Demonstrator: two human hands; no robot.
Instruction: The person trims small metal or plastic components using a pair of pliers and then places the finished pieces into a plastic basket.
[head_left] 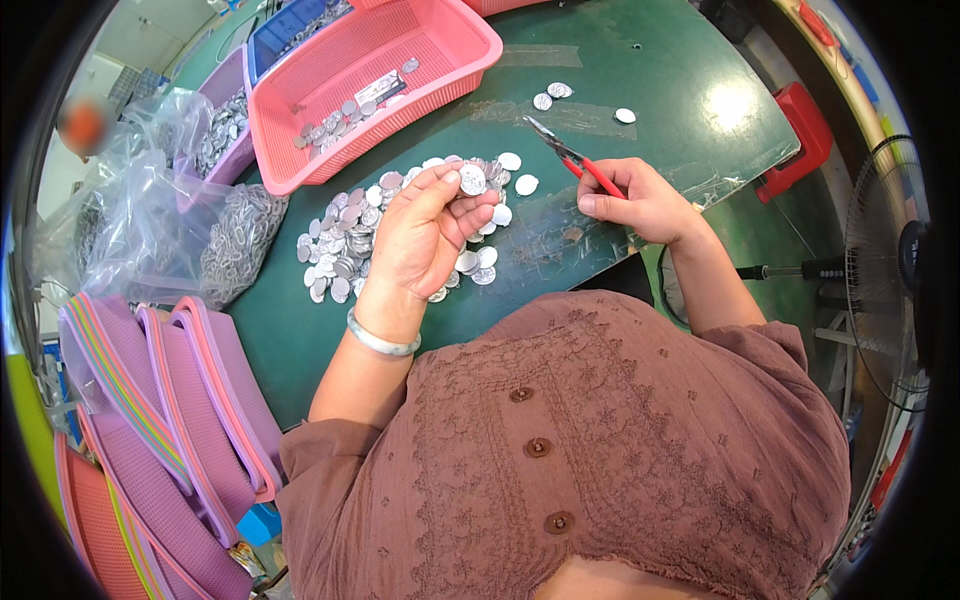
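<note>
Between the thumb and fingers of my left hand is a round silver metal disc, its patterned face turned up. Under and around that hand spreads a heap of similar silver discs on the green table. My right hand is closed round the red handles of a pair of pliers. Their dark metal jaws point up and left, apart from the disc. Beyond the pliers lie a few loose discs on the tabletop.
A pink basket with some discs stands at the back left, beside a purple basket of metal pieces. Clear plastic bags hold metal parts. Stacked baskets are at the left. A red clamp and fan are right.
</note>
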